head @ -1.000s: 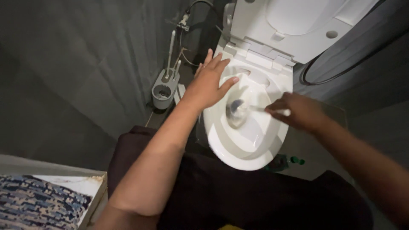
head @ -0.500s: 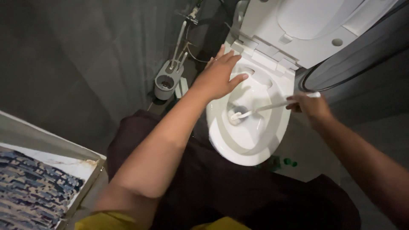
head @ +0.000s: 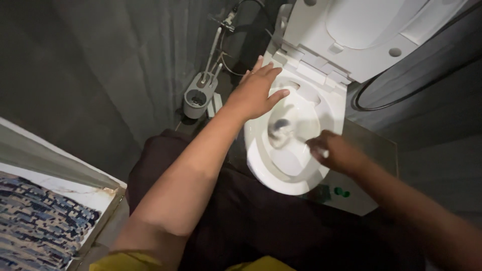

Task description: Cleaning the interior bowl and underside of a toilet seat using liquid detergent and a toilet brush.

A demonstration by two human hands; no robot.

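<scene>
While the right hand [head: 337,152] is closed around the white handle of the toilet brush [head: 288,131], the brush head sits blurred inside the bowl, near its dark drain at the far left of the basin. The left hand [head: 257,91] lies flat with fingers spread on the far left rim of the toilet [head: 281,178], holding nothing. Scrubbing well here seems to call for a firm fist on the handle, a low angle so the bristles press against the porcelain, and short strokes kept below the rim so nothing splashes out; the braced left hand looks well placed to steady the body, clear of the brush.

The brush has a slim pale handle and a rounded head, smeared by motion, so its bristles cannot be made out. Left of the toilet, a grey brush holder [head: 199,99] stands on the floor against the dark tiled wall, and the white lid [head: 361,30] is raised at the far side.
</scene>
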